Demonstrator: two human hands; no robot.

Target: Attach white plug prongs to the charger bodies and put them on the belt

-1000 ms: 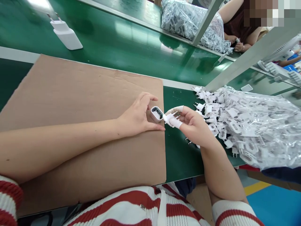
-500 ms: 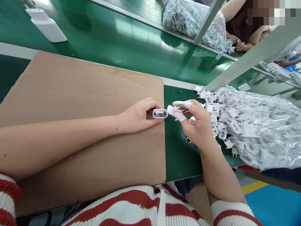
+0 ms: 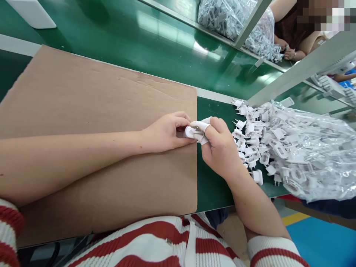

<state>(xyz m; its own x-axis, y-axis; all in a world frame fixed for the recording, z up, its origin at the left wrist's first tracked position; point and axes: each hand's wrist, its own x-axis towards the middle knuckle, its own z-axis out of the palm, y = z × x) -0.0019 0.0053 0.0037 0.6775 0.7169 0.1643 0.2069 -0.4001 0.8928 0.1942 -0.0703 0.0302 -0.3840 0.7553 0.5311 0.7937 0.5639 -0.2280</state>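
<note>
My left hand (image 3: 167, 132) rests on the brown cardboard sheet (image 3: 91, 122) at its right edge and grips a small white charger housing (image 3: 189, 132), mostly hidden by fingers. My right hand (image 3: 219, 146), with white finger cots on thumb and forefinger, presses a white plug piece (image 3: 197, 129) against the open end of that housing. The two hands touch at the fingertips. A heap of loose white plug pieces (image 3: 250, 141) lies just right of my right hand on the green table.
A clear plastic bag (image 3: 311, 152) full of plug pieces spreads over the table's right end. A green conveyor belt (image 3: 133, 40) runs behind the cardboard, carrying a white charger (image 3: 33, 13) at top left. A metal post (image 3: 294, 70) slants overhead. Another person's hands (image 3: 289, 53) work at top right.
My right hand has moved left and brought the plug piece onto the housing's open end. The left hand closed further around the housing. The charger on the belt has drifted left.
</note>
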